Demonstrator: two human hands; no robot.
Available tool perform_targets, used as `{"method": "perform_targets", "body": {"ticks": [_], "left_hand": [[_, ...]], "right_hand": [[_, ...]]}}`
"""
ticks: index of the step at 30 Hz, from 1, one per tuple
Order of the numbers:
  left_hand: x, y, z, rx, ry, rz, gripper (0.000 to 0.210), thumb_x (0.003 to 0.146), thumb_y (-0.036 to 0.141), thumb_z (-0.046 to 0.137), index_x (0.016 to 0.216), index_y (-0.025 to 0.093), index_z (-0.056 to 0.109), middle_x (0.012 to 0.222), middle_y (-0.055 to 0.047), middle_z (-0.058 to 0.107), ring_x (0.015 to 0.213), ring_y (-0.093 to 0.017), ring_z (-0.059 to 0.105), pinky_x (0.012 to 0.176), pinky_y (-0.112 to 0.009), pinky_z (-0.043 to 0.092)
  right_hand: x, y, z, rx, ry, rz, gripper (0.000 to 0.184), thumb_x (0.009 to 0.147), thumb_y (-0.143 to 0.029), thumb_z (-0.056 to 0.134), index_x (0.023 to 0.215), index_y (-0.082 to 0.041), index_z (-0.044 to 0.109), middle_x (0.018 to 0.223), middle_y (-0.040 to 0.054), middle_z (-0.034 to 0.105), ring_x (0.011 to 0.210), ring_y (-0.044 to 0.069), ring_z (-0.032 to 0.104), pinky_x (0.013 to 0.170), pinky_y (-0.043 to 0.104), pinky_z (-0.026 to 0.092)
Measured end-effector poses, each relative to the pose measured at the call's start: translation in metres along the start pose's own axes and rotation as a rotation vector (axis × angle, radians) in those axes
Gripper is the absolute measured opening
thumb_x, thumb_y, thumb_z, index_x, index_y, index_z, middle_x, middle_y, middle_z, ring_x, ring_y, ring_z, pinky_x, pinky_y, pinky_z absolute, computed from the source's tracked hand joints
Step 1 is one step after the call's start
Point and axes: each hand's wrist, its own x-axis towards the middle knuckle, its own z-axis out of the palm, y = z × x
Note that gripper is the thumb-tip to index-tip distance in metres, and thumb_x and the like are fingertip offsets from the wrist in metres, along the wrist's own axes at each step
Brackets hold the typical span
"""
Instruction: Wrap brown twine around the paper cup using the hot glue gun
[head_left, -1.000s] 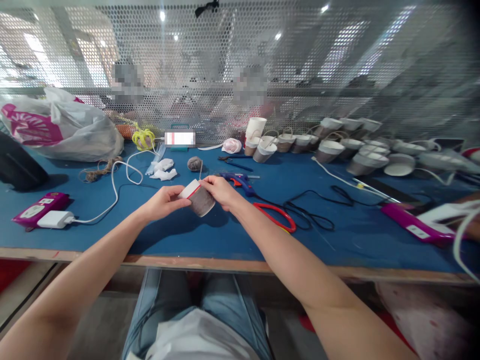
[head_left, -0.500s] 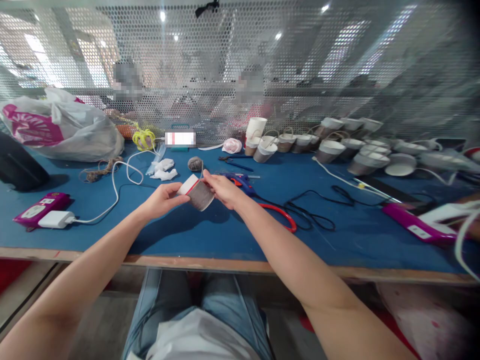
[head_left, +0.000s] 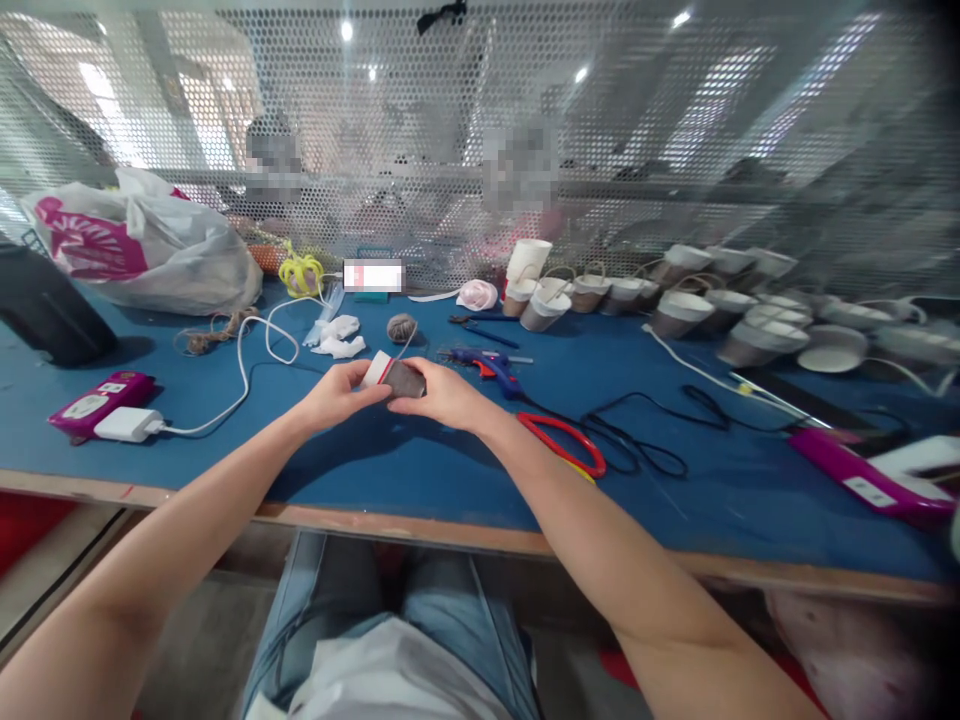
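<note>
A paper cup [head_left: 405, 379], wound in grey-brown yarn over its lower part with a white band and a red line near the rim, lies tilted on its side between my hands above the table. My left hand [head_left: 339, 394] grips its white end between thumb and fingers. Around the yarn-covered end, my right hand [head_left: 442, 393] is closed. A strand runs from the cup back to a ball of grey yarn [head_left: 402, 328]. Just right of my right hand lies a blue glue gun [head_left: 489, 366] with an orange-red trigger. Red-handled scissors [head_left: 562, 442] lie partly under my right forearm.
Several yarn-wrapped cups with handles [head_left: 546, 305] stand at the back right. Pliers [head_left: 480, 328] and crumpled white tissue [head_left: 341, 338] lie behind my hands. Purple power strips [head_left: 105, 400] and loose cables flank the work area. A plastic bag [head_left: 157, 245] sits back left, against perforated metal mesh.
My right hand has shifted from the cup's upper edge to wrap round its yarn-covered end. The cup has turned more onto its side. The whole view has swung slightly left.
</note>
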Motion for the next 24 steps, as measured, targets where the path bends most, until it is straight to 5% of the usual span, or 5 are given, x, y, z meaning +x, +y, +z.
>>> {"method": "perform_targets", "body": {"ticks": [4,10,14,18,24], "left_hand": [[0.0,-0.003,0.0,0.014,0.001,0.004,0.03,0.073,0.035,0.058,0.088,0.01,0.058,0.077,-0.002,0.059,0.068,-0.012,0.051,0.065,-0.023,0.039],[-0.004,0.003,0.003,0.018,-0.122,0.009,0.027,0.072,0.035,0.059,0.079,0.01,0.058,0.067,0.001,0.054,0.062,-0.01,0.046,0.059,-0.021,0.036],[-0.007,0.008,0.008,0.014,-0.209,0.005,0.024,0.071,0.034,0.06,0.075,0.01,0.058,0.065,0.002,0.052,0.061,-0.01,0.045,0.059,-0.022,0.037],[-0.007,0.009,0.013,0.004,-0.254,-0.003,0.023,0.071,0.033,0.06,0.072,0.01,0.058,0.062,0.002,0.051,0.06,-0.01,0.045,0.059,-0.022,0.036],[-0.007,0.011,0.017,-0.038,-0.258,-0.016,0.021,0.072,0.032,0.059,0.075,0.011,0.057,0.065,0.002,0.053,0.061,-0.01,0.045,0.06,-0.021,0.036]], "right_hand": [[-0.001,0.0,0.001,0.056,-0.014,0.0,0.058,0.063,-0.037,0.069,0.111,-0.009,0.053,0.107,0.0139,0.061,0.094,0.025,0.056,0.084,0.038,0.04],[0.003,0.001,0.001,0.335,-0.029,0.031,0.049,0.084,-0.052,0.036,0.105,-0.013,0.058,0.104,0.0101,0.063,0.093,0.018,0.058,0.08,0.031,0.045],[0.007,-0.002,0.003,0.572,0.068,-0.028,0.036,0.079,-0.046,0.05,0.097,-0.017,0.061,0.101,0.0064,0.065,0.092,0.015,0.057,0.082,0.028,0.044],[0.014,-0.009,-0.003,0.568,0.13,-0.086,0.02,0.073,-0.035,0.058,0.075,-0.016,0.062,0.082,0.0036,0.066,0.079,0.012,0.057,0.075,0.026,0.044],[0.026,-0.021,-0.016,0.35,0.142,-0.091,0.018,0.076,-0.031,0.052,0.075,-0.015,0.06,0.079,0.0033,0.063,0.064,0.009,0.052,0.055,0.02,0.039]]}}
